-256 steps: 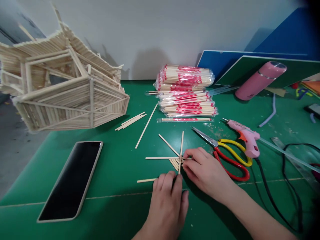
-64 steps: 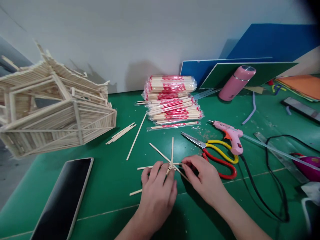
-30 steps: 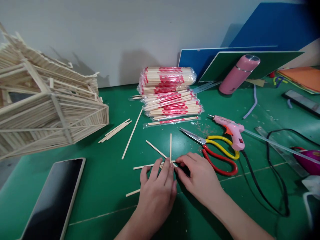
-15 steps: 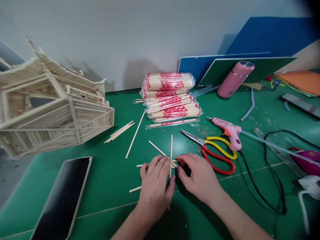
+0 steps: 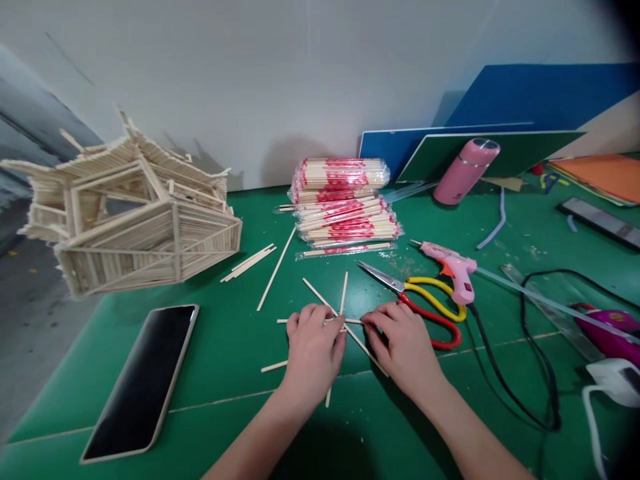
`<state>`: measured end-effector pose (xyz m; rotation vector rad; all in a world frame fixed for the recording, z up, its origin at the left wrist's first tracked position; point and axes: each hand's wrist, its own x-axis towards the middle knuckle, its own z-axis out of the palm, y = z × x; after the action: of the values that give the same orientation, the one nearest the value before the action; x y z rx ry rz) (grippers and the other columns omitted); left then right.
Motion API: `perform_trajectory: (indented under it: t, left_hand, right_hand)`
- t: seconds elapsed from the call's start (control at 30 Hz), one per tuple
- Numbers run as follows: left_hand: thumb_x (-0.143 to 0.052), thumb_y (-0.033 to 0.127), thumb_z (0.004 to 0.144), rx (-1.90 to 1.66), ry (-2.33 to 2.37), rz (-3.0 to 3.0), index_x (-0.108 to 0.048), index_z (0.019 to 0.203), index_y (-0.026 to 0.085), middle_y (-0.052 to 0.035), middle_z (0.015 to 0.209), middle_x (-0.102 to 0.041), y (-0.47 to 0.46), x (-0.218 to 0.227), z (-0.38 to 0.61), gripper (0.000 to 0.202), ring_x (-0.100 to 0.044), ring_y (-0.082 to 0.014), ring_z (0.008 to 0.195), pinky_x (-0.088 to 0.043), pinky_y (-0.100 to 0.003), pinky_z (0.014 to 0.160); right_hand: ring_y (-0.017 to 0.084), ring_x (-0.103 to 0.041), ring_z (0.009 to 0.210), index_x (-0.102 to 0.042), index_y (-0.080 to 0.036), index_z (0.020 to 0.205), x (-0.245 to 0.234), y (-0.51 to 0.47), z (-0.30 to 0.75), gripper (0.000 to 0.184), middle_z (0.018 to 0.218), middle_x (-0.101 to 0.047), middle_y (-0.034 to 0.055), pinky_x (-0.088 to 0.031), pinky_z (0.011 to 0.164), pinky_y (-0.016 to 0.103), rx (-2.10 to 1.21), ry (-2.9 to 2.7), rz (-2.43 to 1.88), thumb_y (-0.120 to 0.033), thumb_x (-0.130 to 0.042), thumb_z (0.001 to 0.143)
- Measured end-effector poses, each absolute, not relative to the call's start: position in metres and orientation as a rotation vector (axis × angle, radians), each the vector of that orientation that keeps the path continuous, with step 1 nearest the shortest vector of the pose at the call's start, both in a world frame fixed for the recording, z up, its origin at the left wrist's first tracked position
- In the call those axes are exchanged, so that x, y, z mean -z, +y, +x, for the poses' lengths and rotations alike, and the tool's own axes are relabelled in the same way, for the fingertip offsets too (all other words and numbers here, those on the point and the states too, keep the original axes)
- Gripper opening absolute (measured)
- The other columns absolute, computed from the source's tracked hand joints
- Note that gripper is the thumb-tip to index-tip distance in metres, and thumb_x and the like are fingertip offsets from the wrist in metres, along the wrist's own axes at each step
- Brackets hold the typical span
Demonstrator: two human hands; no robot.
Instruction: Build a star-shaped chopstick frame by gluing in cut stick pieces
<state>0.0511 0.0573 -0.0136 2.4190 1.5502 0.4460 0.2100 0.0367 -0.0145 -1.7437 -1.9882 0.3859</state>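
Several pale wooden sticks cross each other like a star on the green table. My left hand (image 5: 316,347) lies over the crossing, fingers curled and thumb bent in, gripping the sticks there and hiding part of them. To its right, my right hand (image 5: 403,339) pinches the right end of a level stick (image 5: 353,321) between thumb and fingers. A diagonal stick (image 5: 319,295) slants down from the upper left, its lower end beside my right hand. Another stick (image 5: 344,293) points away from me, and one more stick (image 5: 275,366) pokes out left of my left hand.
Loose sticks (image 5: 249,262) and wrapped chopstick packs (image 5: 345,213) lie beyond. Scissors (image 5: 385,276) and a pink glue gun (image 5: 457,267) with a black cord (image 5: 500,373) are at right. A stick-built house model (image 5: 150,220) and phone (image 5: 143,380) stand left.
The view has shifted slightly. My right hand has moved a little away from my left, and more of the level and diagonal sticks shows between them.
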Motion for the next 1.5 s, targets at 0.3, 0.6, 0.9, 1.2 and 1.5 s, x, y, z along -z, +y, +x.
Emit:
perform_trajectory:
  t: [0.3,0.6,0.9,1.2,1.5]
  left_hand:
    - [-0.048,0.021,0.075,-0.561,1.499,2.378,-0.055,0.102,0.017,-0.0078,0.099,-0.058,0.049,0.013,0.045,0.028,-0.045,-0.0237,0.097,-0.032,-0.042,0.082]
    - [-0.041,0.021,0.081,-0.551,1.464,2.544,-0.056,0.105,0.018,-0.0059,0.110,-0.059,0.041,0.024,0.039,0.029,-0.045,-0.0259,0.104,-0.026,-0.045,0.085]
    - [-0.045,0.022,0.080,-0.604,1.482,2.601,-0.058,0.103,0.018,-0.0057,0.108,-0.060,0.042,0.027,0.039,0.027,-0.046,-0.0260,0.101,-0.027,-0.044,0.085]
    - [-0.043,0.021,0.081,-0.562,1.486,2.654,-0.059,0.103,0.017,-0.0080,0.107,-0.061,0.042,0.027,0.042,0.028,-0.048,-0.0271,0.101,-0.028,-0.044,0.084]
    - [-0.044,0.021,0.081,-0.552,1.482,2.662,-0.060,0.102,0.016,-0.0079,0.106,-0.061,0.043,0.026,0.042,0.027,-0.049,-0.0268,0.100,-0.028,-0.044,0.084]
  right_hand:
    - [0.019,-0.047,0.079,-0.059,-0.021,0.096,0.009,0.042,0.198,0.021,0.086,-0.057,0.0042,-0.036,0.070,0.032,-0.468,-2.049,-1.661,-0.024,-0.052,0.076]
    - [0.019,-0.047,0.078,-0.060,-0.022,0.092,0.009,0.047,0.191,0.017,0.084,-0.056,0.0041,-0.037,0.069,0.031,-0.519,-2.115,-1.646,-0.025,-0.050,0.079]
    - [0.018,-0.049,0.078,-0.062,-0.023,0.090,0.008,0.050,0.192,0.017,0.082,-0.057,0.0034,-0.036,0.069,0.031,-0.548,-2.117,-1.666,-0.023,-0.051,0.078]
    - [0.017,-0.049,0.077,-0.063,-0.023,0.087,0.006,0.050,0.191,0.015,0.082,-0.057,0.0030,-0.036,0.068,0.030,-0.555,-2.107,-1.689,-0.023,-0.051,0.077]
    - [0.017,-0.050,0.077,-0.062,-0.023,0.084,0.006,0.050,0.191,0.013,0.081,-0.057,0.0031,-0.036,0.068,0.030,-0.570,-2.106,-1.700,-0.023,-0.052,0.077]
